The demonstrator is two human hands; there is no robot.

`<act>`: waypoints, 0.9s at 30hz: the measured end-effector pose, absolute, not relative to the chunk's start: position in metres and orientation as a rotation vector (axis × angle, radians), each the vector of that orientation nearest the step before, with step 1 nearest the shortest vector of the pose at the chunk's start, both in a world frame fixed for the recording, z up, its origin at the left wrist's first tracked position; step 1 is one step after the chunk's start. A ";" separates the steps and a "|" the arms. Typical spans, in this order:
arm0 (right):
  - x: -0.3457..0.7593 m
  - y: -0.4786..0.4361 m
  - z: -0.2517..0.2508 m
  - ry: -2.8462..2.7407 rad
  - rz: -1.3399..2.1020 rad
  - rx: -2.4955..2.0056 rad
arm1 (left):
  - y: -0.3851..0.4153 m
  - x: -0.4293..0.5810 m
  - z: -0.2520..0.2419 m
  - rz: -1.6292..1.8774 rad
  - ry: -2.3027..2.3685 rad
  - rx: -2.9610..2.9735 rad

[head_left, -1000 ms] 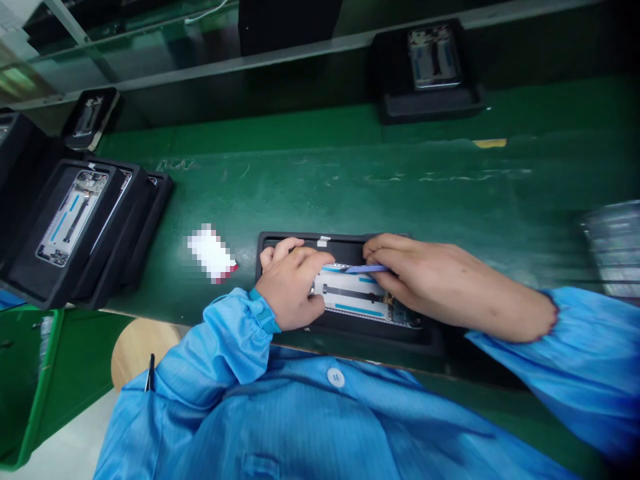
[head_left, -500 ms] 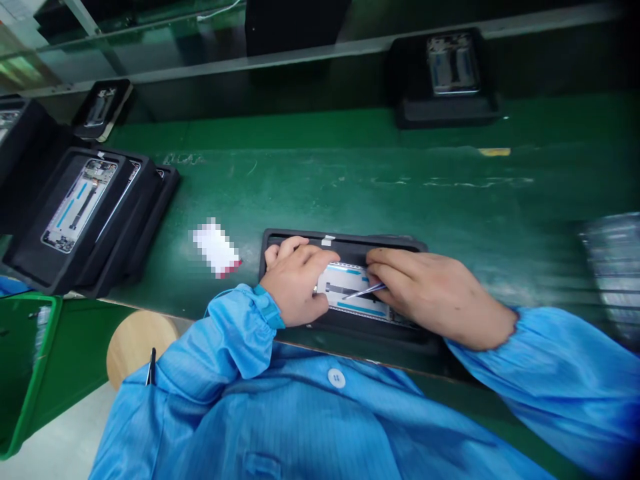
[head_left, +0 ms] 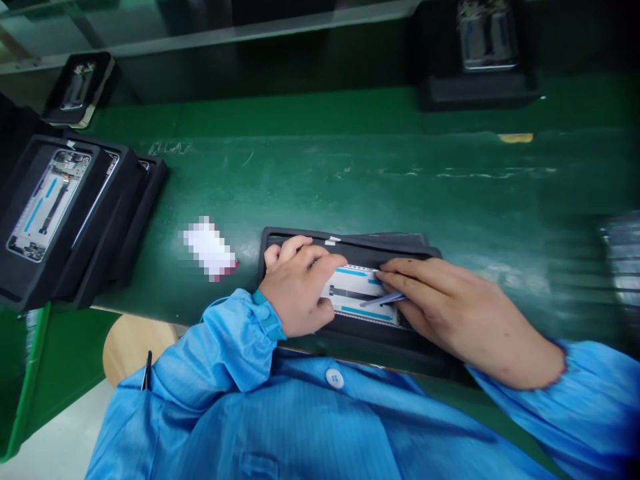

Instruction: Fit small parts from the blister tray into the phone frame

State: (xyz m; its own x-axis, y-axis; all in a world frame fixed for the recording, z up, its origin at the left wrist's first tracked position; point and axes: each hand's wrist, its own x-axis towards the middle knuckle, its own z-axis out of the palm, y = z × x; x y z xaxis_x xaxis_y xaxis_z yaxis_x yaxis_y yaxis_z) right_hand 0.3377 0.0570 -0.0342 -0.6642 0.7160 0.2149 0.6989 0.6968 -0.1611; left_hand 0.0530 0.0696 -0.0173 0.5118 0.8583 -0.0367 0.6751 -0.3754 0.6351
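An opened phone (head_left: pixel 356 283) with a white inside, blue strips and a dark flex cable lies in a black foam tray (head_left: pixel 267 235) on the workbench in front of me. My left hand (head_left: pixel 300 287) is closed over the phone's left end, thumb on the near edge and forefinger on the far edge. Its other fingers curl over the tray. My right hand (head_left: pixel 450 303) covers the right end and pinches slim tweezers (head_left: pixel 383 300), whose tip points left over the phone's lower half. Both phone ends are hidden by my hands.
Black trays holding opened phones (head_left: pixel 50 200) are stacked at left. Another phone tray (head_left: pixel 80 87) is at back left, one phone (head_left: pixel 487 40) at back right. A blurred white card (head_left: pixel 207 247) lies on the green bench. Wooden stool (head_left: pixel 137 347) and green crate (head_left: pixel 37 387) stand below left.
The view has shifted slightly. My right hand has moved a little right and nearer to me, along with the tweezers. My left hand stays on the phone.
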 end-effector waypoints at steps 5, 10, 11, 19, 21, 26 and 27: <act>0.328 0.048 -0.041 -2.550 0.186 -1.248 | 0.070 0.053 -0.016 0.387 1.246 2.163; 0.333 0.052 -0.014 -2.425 0.479 -1.323 | 0.070 0.053 -0.015 0.383 1.262 2.175; 0.338 0.052 -0.005 -2.310 0.568 -1.352 | 0.070 0.053 -0.015 0.383 1.264 2.179; 0.336 0.055 0.001 -1.874 0.589 -1.430 | 0.069 0.051 -0.015 0.415 1.292 2.233; 0.328 0.057 -0.012 -1.946 0.570 -1.414 | 0.069 0.051 -0.016 0.436 1.293 2.248; 0.321 0.057 -0.030 -1.962 0.425 -1.474 | 0.069 0.051 -0.018 0.469 1.294 2.261; 0.321 0.057 -0.031 -1.964 0.409 -1.468 | 0.069 0.051 -0.017 0.471 1.299 2.257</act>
